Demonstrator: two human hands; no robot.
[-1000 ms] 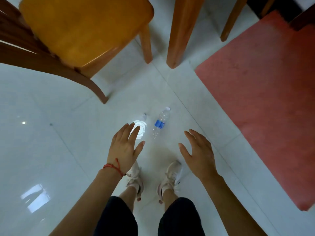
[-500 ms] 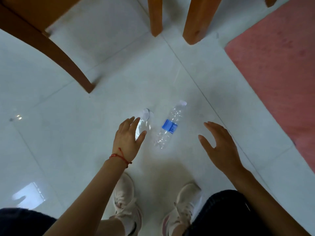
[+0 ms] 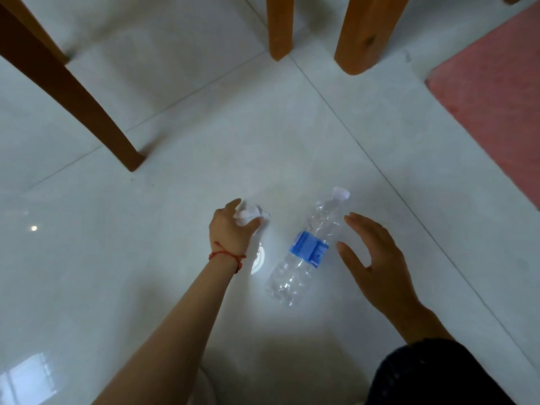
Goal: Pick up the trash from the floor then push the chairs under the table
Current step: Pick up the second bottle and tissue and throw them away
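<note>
A crumpled white paper wad (image 3: 247,213) lies on the pale tiled floor, and my left hand (image 3: 230,229), with a red string at the wrist, has its fingers closed around it. Just to the right a clear plastic bottle (image 3: 306,249) with a blue label and white cap lies on its side. My right hand (image 3: 371,258) hovers beside the bottle's right flank, fingers spread and curved, holding nothing. Chair legs show at the top: one dark leg (image 3: 79,109) at left and another leg (image 3: 280,27) at centre.
A thick wooden table leg (image 3: 365,33) stands at the top right of centre. A pink mat (image 3: 496,97) covers the floor at the right. A bright light reflection (image 3: 258,260) glares on the tile beside my left wrist. My dark trouser knee fills the lower right.
I have bent lower, so floor and bottle look larger. My left hand went from hovering over the paper wad to closing on it. My right hand moved in beside the bottle.
</note>
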